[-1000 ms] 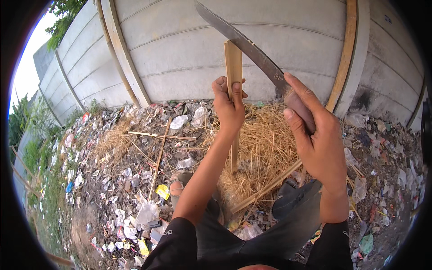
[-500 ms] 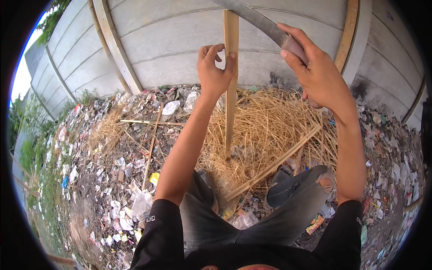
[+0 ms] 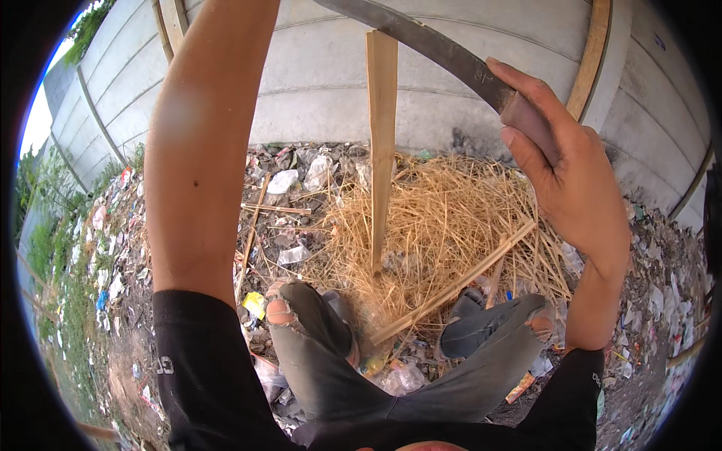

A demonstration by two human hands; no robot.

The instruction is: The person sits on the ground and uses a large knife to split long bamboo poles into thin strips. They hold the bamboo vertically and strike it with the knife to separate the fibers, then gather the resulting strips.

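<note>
My right hand (image 3: 575,161) is wrapped round the brown handle of a machete (image 3: 429,49), its forefinger stretched toward the blade. The dark curved blade crosses the top end of an upright bamboo slat (image 3: 381,135) and seems to touch it. Pale and flat, the slat stands on the straw below, with no hand around it. My left forearm (image 3: 199,143) reaches up past the upper edge, so the hand itself is out of sight.
Straw-like shavings (image 3: 444,218) cover the ground before my feet, with a loose bamboo strip (image 3: 455,282) slanting across them. A grey panel wall (image 3: 316,105) with a wooden post (image 3: 589,56) stands behind. Scattered litter (image 3: 654,301) lies on both sides.
My left hand has let go of the slat and gone up out of view. The right hand and machete have shifted slightly right and down, and my left knee has come into sight.
</note>
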